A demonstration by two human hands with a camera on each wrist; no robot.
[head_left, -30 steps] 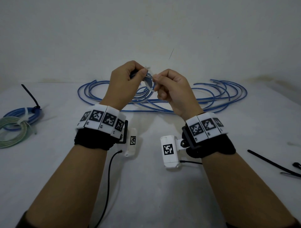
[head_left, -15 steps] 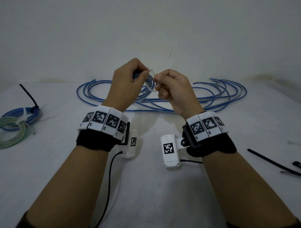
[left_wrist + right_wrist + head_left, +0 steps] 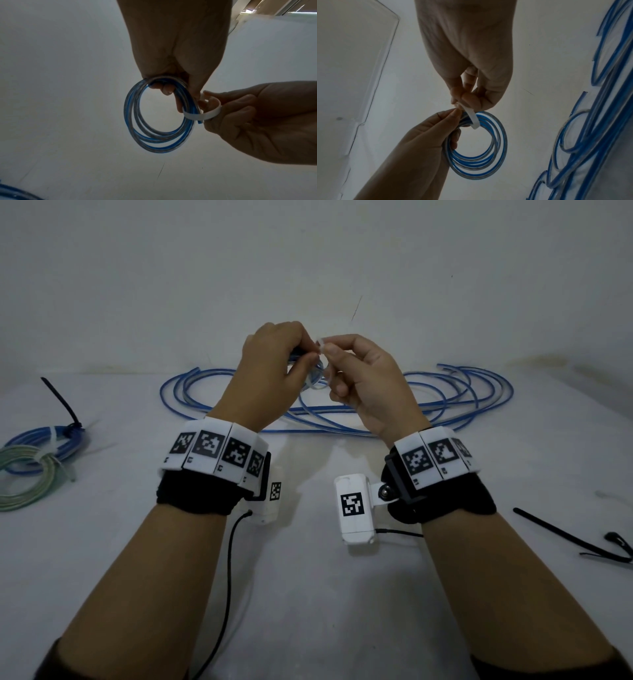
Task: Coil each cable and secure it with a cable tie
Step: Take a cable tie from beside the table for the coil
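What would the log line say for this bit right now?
step: tying coil | left hand: grips blue coil | right hand: pinches white tie looped round coil | tie: not tight

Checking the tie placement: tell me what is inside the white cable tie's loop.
The white cable tie wraps the strands of the small blue coil held by the left hand. The right hand pinches it; its fingers hide the tie's ends.

Green coil [image 3: 20, 477] cut off at left edge

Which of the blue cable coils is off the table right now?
The small blue coil held up by the left hand; the right hand pinches a white tie round it. The others lie on the table.
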